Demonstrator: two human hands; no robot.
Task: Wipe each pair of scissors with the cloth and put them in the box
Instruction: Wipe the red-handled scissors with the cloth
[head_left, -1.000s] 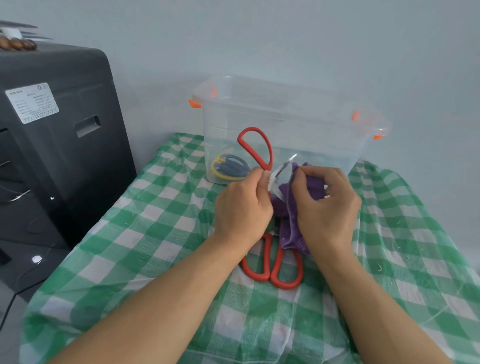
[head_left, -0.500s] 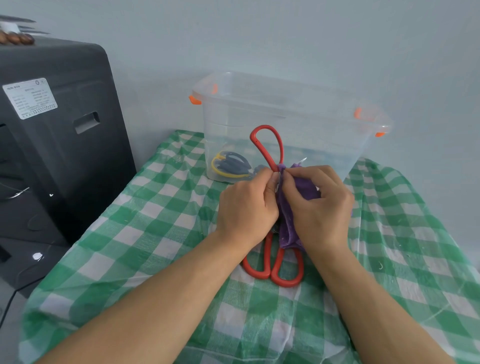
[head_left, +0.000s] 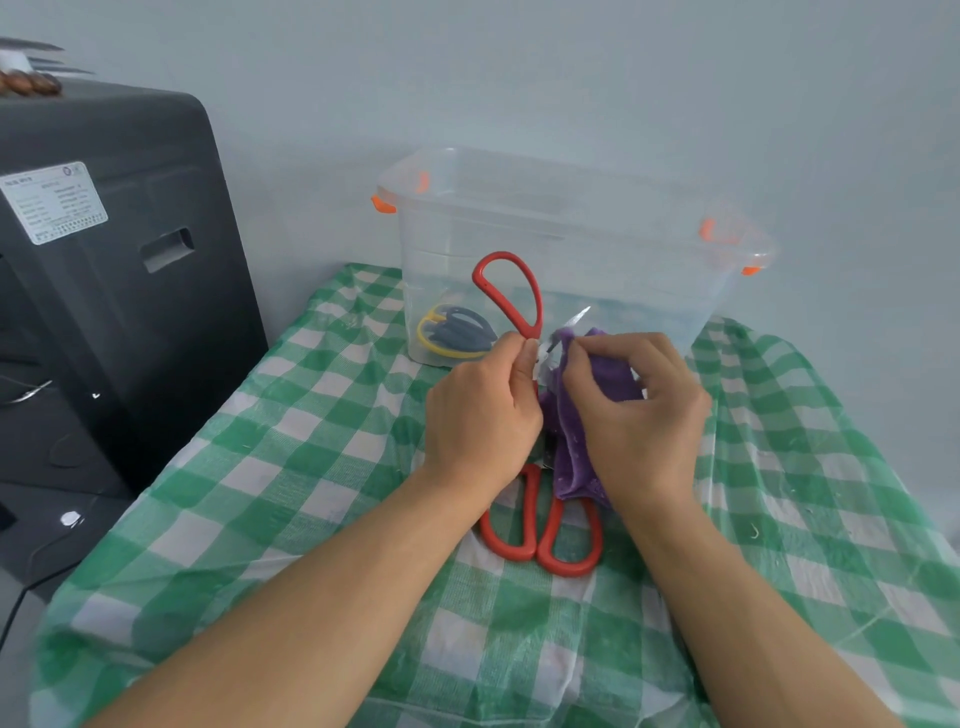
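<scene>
My left hand (head_left: 480, 415) grips a pair of red-handled scissors (head_left: 511, 296) near the pivot, one handle loop standing up, a blade tip poking out to the upper right. My right hand (head_left: 636, 415) pinches a purple cloth (head_left: 571, 447) around that blade. Under my hands a second pair of red scissors (head_left: 543, 530) lies on the table, only its handles visible. Behind stands a clear plastic box (head_left: 571, 234) with orange clips; a blue-and-yellow pair of scissors (head_left: 457, 332) lies inside at its left.
The table wears a green-and-white checked cloth (head_left: 291, 457). A large dark grey machine (head_left: 114, 270) with a white label stands at the left, close to the table's edge. A pale wall rises right behind the box.
The held scissors tilted back to the left and the blade tip slid out of the cloth again as my right hand drew the cloth down the blade.
</scene>
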